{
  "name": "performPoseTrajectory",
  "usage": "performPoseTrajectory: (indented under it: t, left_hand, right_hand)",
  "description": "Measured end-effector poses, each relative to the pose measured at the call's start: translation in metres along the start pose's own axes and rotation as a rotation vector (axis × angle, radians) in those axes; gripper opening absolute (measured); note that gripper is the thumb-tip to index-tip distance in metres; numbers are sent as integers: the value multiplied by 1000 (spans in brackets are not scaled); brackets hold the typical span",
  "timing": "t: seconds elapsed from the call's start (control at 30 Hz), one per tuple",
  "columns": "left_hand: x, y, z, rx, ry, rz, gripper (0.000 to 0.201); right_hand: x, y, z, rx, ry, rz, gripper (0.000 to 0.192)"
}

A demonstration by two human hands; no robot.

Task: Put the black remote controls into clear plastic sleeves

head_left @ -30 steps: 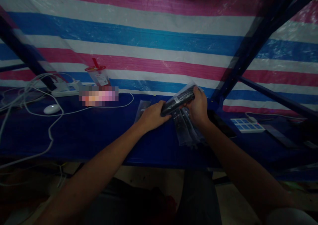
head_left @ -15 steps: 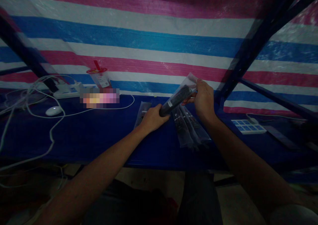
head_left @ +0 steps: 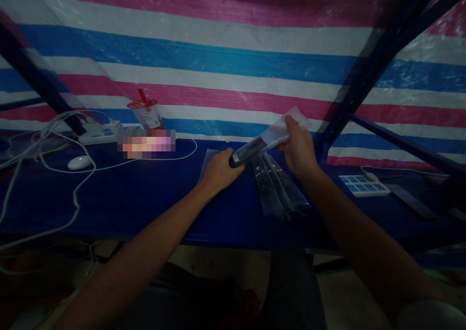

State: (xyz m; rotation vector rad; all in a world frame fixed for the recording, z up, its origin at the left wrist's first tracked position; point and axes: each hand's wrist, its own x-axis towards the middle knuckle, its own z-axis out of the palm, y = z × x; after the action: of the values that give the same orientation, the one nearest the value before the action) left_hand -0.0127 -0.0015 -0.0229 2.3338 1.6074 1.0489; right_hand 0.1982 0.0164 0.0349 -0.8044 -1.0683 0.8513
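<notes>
My left hand (head_left: pixel 223 169) is closed round the near end of a black remote control (head_left: pixel 249 151). Its far part is inside a clear plastic bag (head_left: pixel 279 132), which my right hand (head_left: pixel 299 146) pinches and holds up at the right. The remote and bag slant upward to the right above the table. Below them lie several bagged dark remotes (head_left: pixel 274 182), fanned out side by side. Another clear bag (head_left: pixel 206 163) lies partly hidden behind my left hand.
The blue table (head_left: pixel 145 199) carries tangled white cables (head_left: pixel 74 194), a white mouse (head_left: pixel 79 163) and a lidded drink cup (head_left: pixel 148 116) at left. At right are a white power strip (head_left: pixel 364 185) and a flat dark slab (head_left: pixel 411 201). Striped sheeting (head_left: pixel 218 53) hangs behind.
My right hand has drawn the bag up and to the right along the remote. More empty bag now shows beyond the remote's far end. My left hand has shifted slightly left.
</notes>
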Motion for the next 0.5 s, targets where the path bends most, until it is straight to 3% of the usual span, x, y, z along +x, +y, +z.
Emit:
performPoseTrajectory:
  t: [0.13,0.3,0.43,0.5]
  left_hand:
    - [-1,1,-4,124,21,54,24]
    - [-1,4,-8,180,-46,63,43]
    - [1,-2,-16,178,-48,44,66]
    - [3,-9,-21,164,-19,25,66]
  right_hand:
    - [-20,22,-3,95,-165,211,33]
    - [-40,36,-3,178,-312,385,21]
    - [-34,36,-8,270,-185,426,24]
    - [-27,33,-14,291,-97,425,27]
